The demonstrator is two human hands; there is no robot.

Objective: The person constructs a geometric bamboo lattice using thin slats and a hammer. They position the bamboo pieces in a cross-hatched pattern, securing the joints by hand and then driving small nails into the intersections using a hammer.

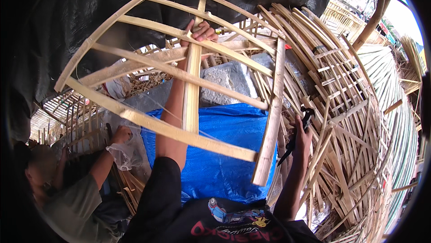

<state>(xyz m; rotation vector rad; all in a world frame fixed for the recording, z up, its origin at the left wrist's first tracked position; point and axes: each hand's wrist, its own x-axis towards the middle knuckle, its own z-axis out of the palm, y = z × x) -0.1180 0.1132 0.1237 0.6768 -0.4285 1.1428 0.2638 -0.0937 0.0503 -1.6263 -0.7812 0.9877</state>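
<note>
In front of me a lattice frame of pale bamboo slats is held up, tilted, with several crosspieces between a curved outer slat and a straight end slat. My left hand reaches up behind it, fingers wrapped around the wide middle slat near its upper end. Lower right, beside the frame, my right hand is closed around a black hammer-like tool. Fingers hide part of that tool, so its exact kind is unclear. The tool is apart from the frame.
A blue tarp-like sheet lies below the frame, by a grey stone block. Stacked bamboo frames and slats crowd the right. Black sheeting hangs behind. At left, another person's hand is near a clear plastic bag.
</note>
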